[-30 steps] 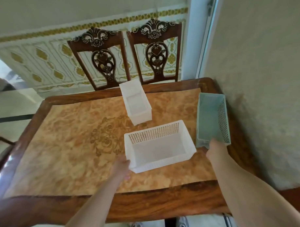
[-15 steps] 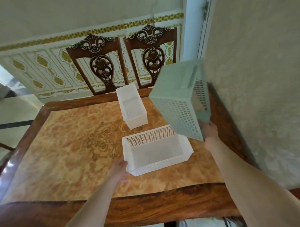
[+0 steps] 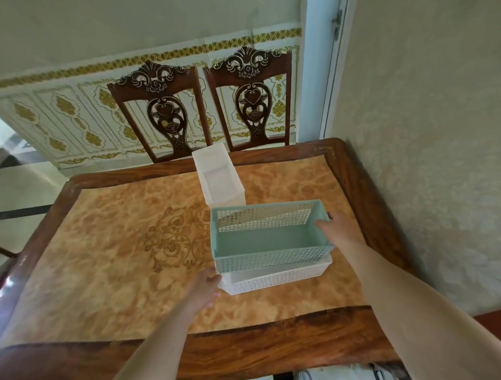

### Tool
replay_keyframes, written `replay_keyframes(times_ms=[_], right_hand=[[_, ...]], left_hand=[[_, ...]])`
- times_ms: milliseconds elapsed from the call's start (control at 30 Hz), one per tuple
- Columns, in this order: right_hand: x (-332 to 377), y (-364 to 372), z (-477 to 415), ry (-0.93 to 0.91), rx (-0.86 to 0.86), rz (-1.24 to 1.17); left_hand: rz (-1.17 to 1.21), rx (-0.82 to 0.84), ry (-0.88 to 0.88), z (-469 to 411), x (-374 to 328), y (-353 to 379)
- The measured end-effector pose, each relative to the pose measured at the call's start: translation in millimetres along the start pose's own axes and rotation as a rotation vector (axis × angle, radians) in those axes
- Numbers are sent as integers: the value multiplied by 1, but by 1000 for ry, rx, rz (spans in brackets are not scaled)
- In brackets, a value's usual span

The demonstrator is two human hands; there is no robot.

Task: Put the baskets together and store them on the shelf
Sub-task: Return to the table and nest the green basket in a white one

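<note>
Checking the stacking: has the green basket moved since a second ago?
Yes. The green basket left the table's right edge by the wall and now sits nested in the near white basket, toward the table's middle.

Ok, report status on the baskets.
Right hand gripping green basket, nested in white basket. Left hand steadying it. Narrow white basket loose behind.

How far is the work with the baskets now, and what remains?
Done: the green basket sits nested in the wide white basket. In hand: the right hand grips the green basket's right end, and the left hand steadies the white one's left corner. Left: the narrow white basket stands apart near the chairs, and no shelf is in view.
</note>
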State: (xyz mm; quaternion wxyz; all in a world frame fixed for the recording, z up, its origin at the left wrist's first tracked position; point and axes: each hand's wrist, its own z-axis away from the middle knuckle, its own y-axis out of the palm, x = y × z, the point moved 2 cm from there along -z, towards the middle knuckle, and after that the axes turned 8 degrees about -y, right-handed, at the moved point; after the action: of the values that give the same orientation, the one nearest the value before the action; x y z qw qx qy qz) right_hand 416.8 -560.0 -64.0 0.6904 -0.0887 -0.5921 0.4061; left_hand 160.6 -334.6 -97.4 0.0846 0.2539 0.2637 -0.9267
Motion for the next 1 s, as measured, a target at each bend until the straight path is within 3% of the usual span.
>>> replay_keyframes(times_ms=[267,800,1000], right_hand=[[-8,4,1,1,-16,69],[-11,11,-6,81,-8,-71],[-12,16,-12,136,19,-262]], left_hand=[[21,43,32,1,3,-3],[-5,-32,23,-3,-5,-2],[-53,-196,-13,-10,-3,-13]])
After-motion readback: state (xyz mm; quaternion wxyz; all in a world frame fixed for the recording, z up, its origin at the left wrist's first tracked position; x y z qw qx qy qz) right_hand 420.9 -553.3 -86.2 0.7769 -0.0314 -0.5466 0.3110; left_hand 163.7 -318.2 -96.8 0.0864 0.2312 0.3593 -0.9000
